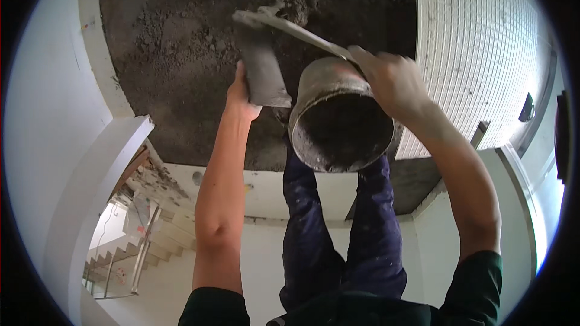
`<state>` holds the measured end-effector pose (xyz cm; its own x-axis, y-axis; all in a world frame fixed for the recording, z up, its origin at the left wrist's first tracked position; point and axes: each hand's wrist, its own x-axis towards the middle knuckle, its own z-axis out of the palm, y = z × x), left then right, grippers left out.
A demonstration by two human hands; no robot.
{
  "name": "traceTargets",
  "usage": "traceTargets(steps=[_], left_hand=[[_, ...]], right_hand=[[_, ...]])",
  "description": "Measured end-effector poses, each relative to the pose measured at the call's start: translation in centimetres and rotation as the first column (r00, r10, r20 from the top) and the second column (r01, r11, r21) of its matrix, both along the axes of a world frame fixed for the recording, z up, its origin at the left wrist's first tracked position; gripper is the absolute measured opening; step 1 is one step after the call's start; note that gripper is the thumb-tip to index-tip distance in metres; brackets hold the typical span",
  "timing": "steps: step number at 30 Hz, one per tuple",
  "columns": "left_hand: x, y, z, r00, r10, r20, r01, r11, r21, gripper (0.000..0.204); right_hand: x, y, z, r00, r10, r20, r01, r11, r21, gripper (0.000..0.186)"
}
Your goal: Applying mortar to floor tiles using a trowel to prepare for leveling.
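Note:
My left hand [241,99] is closed around a grey, brick-shaped block [264,72], gripping it by its near side and holding it above the dark ground. A long, thin trowel-like tool [302,35] is in my right hand [396,81], its fingers wrapped round the near end. The tool's far end, smeared with grey paste, meets or overlaps the far end of the block; blur hides the exact contact. Between my forearms stands a round, mortar-crusted bucket [302,124], its mouth facing me. Dark grey material coats its inside. My right hand is just beyond its right rim.
Rough dark mortar [181,78] covers the ground ahead, with loose clumps at the far side. A white gridded panel [477,54] lies along the right. On the left are a white wall edge [99,169] and an opening showing stairs [166,238] with a railing.

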<state>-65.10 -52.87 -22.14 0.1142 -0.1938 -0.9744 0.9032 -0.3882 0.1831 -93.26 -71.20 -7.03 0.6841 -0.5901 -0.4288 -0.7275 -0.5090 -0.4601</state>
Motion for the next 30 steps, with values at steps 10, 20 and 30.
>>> traceTargets(steps=[10, 20, 30], left_hand=[[2.9, 1.1, 0.0, 0.999, -0.040, 0.030, 0.046, 0.966, -0.255, 0.056], [4.5, 8.9, 3.2, 0.705, -0.510, 0.493, 0.286, 0.840, 0.460, 0.045], [-3.7, 14.1, 8.9, 0.072, -0.673, 0.736, 0.492, 0.666, 0.561, 0.041]], right_hand=[[-2.2, 3.3, 0.3, 0.996, 0.025, 0.081, -0.031, 0.997, 0.068, 0.044], [-2.5, -3.8, -6.6, 0.904, -0.412, -0.113, 0.407, 0.911, -0.070, 0.028], [4.3, 10.3, -2.2, 0.848, -0.328, 0.416, 0.142, 0.897, 0.418, 0.020]])
